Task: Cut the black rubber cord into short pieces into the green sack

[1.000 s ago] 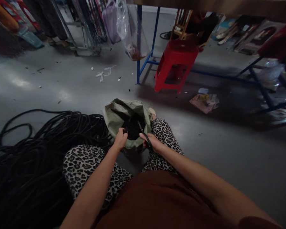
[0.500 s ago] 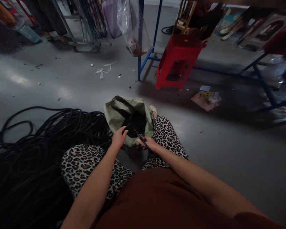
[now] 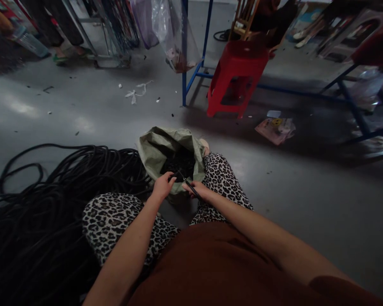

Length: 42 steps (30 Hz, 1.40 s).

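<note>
In the head view my left hand (image 3: 164, 185) is closed, pinching a short black cord piece (image 3: 176, 174) over the mouth of a green woven sack (image 3: 150, 159). My right hand (image 3: 196, 189) is wrapped around a slim black-handled tool with a thin metal tip (image 3: 193, 188). Its tip meets or nearly touches the cord piece; contact is too small to tell. Inside the sack lies a dark heap of black pieces (image 3: 183, 160). A big tangle of black cord (image 3: 67, 178) spreads over the floor to the left, beside my knee.
A red plastic stool (image 3: 239, 76) stands ahead, by a blue metal table frame (image 3: 184, 85) with clear plastic bags (image 3: 178, 51) hanging on it. A plastic packet (image 3: 276, 129) and white scraps (image 3: 135, 95) lie on the floor. Another person's legs (image 3: 55, 29) show at upper left.
My left hand has moved slightly right, bringing the cord piece to the tool's tip. The right hand stays nearly in place. The view has shifted a little.
</note>
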Each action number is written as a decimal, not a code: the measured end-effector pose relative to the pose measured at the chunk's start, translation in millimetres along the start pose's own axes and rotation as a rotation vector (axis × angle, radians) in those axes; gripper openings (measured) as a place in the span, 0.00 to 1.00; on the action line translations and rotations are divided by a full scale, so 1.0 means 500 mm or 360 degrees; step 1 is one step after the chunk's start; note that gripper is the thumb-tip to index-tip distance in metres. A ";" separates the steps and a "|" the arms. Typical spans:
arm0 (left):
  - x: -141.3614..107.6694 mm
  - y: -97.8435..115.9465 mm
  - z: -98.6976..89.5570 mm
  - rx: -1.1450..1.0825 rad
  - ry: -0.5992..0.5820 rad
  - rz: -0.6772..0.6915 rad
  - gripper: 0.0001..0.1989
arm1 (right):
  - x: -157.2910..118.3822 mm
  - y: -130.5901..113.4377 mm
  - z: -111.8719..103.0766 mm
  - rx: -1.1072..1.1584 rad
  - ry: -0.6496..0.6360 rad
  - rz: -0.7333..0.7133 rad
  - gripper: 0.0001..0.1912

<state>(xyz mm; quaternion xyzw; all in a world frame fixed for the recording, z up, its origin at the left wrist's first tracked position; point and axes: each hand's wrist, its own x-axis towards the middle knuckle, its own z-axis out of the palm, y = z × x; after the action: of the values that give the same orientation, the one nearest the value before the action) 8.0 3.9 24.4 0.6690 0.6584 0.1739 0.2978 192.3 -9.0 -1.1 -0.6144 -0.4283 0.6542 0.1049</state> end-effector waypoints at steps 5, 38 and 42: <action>-0.002 0.001 0.001 0.0049 -0.0059 -0.0007 0.14 | -0.003 -0.005 -0.002 -0.0042 0.0004 0.0010 0.25; 0.004 -0.038 0.016 0.0093 -0.0158 -0.0006 0.18 | -0.018 -0.024 -0.003 -0.0127 0.0075 0.0138 0.23; 0.003 -0.052 0.011 0.0086 -0.0156 0.0064 0.16 | -0.020 -0.029 -0.006 0.0032 0.0029 0.0209 0.22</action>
<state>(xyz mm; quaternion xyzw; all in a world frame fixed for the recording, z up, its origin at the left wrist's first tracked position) -8.6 3.5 3.6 0.6975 0.6339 0.1291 0.3081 191.6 -5.4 16.3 -0.6461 -0.3796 0.6583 0.0718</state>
